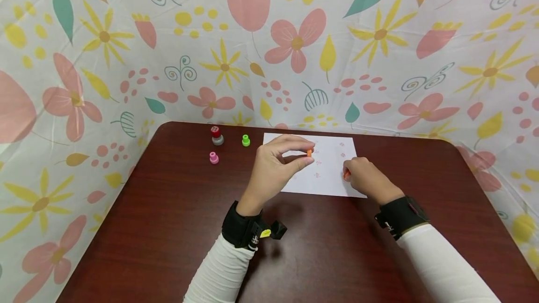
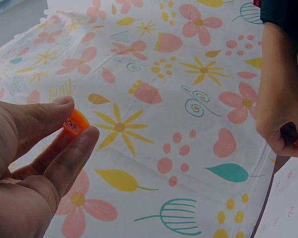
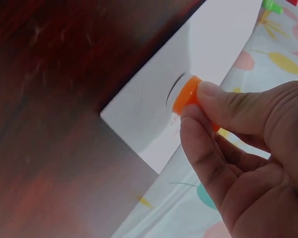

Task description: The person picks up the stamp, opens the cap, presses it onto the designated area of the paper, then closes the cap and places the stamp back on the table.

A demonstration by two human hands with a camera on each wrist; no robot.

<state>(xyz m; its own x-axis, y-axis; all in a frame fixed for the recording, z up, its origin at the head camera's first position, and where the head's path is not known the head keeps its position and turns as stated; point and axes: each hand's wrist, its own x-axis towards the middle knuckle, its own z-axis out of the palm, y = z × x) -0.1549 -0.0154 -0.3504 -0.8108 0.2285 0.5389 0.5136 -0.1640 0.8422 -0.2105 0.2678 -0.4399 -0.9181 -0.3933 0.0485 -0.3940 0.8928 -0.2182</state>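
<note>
My left hand is raised over the left part of a white sheet of paper. Between its thumb and fingertips it pinches a small orange stamp cap with a dark printed mark on its face. Low over the sheet's right side, my right hand holds an orange stamp by its handle. The stamp's white-rimmed end faces the paper, right at its surface in the right wrist view. Rows of small reddish prints show on the sheet, partly hidden by my left hand.
Left of the paper stand a green stamp, a pink stamp and a red-and-grey stamp. The dark brown table meets a flower-patterned cloth at the back and sides.
</note>
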